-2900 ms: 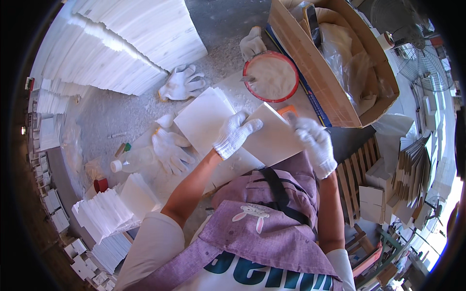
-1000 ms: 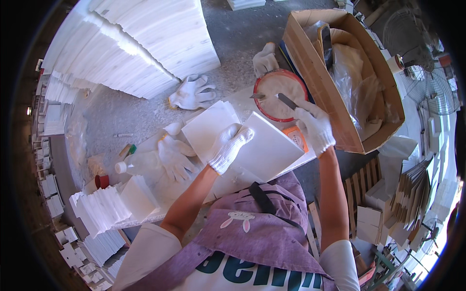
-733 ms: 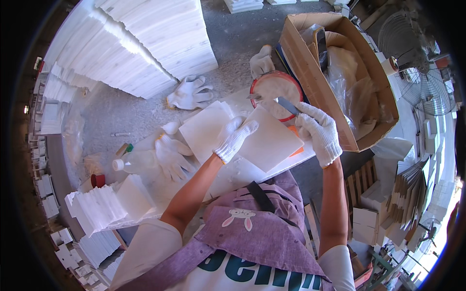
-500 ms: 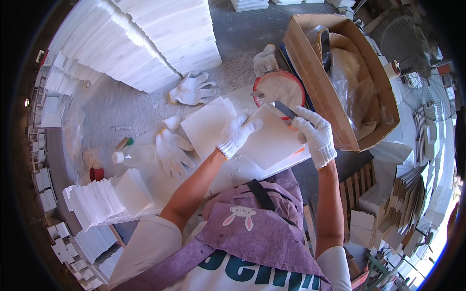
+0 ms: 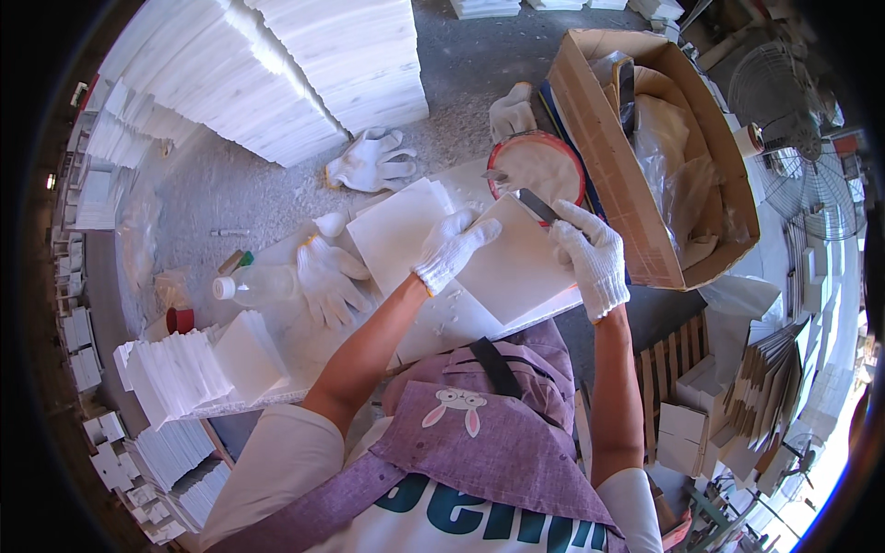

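Observation:
White knitted gloves cover both my hands. My left hand (image 5: 454, 251) grips the upper left edge of a square white tile (image 5: 521, 272), thumb on its face. Pinched in my right hand (image 5: 592, 263) is a flat dark-bladed tool that looks like a putty knife (image 5: 537, 205). Its blade lies over the tile's upper right corner, though contact is hard to judge. Left of the held tile, more white tiles (image 5: 392, 230) lie on the worktop. Just beyond the blade stands a round red-rimmed tub (image 5: 573, 157) of pale powder or paste.
Spare white gloves (image 5: 371, 161) lie at the back and beside a clear bottle (image 5: 263, 284) on the left. A row of tiles (image 5: 180, 373) stands at the left front. Tall white stacks (image 5: 341, 55) rise behind; an open cardboard box (image 5: 604, 175) with plastic is at right.
My right hand has shifted slightly left and inward with the putty knife, nearer the tile's edge. My left hand keeps its grip. The whole view has shifted a little.

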Motion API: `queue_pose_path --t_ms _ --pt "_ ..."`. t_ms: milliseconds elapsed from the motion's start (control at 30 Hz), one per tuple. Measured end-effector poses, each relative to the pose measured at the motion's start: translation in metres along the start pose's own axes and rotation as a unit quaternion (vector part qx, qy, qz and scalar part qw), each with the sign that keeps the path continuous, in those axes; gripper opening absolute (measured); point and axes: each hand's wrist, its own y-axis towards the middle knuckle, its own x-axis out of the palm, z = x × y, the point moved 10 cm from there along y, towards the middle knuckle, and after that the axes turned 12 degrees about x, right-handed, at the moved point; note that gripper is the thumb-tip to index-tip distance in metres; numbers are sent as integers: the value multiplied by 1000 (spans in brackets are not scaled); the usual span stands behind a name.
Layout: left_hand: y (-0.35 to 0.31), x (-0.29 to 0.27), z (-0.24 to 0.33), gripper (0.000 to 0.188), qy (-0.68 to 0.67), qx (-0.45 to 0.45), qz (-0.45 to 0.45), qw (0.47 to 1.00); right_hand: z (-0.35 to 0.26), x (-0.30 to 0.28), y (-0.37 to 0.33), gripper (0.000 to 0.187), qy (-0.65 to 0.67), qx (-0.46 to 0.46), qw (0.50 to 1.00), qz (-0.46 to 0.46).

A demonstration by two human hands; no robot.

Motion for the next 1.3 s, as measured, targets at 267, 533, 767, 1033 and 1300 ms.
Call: queue_pose_path --t_ms 267,533,767,1033,1300 --pt "2 1 -7 32 -46 -16 -11 999 -1 3 0 31 -8 -15 1000 17" --pt "3 1 -8 35 -53 -8 -18 998 -3 5 -2 31 -27 -36 998 34" --pt "3 -2 -5 39 -20 -8 4 1000 -5 8 -7 30 -38 -37 997 49" --pt "4 -3 -8 37 -21 -5 0 1000 -8 9 -10 29 -60 -55 994 66" --pt "3 -2 -4 36 -26 -1 5 1000 -12 9 -12 28 -81 -80 990 77"
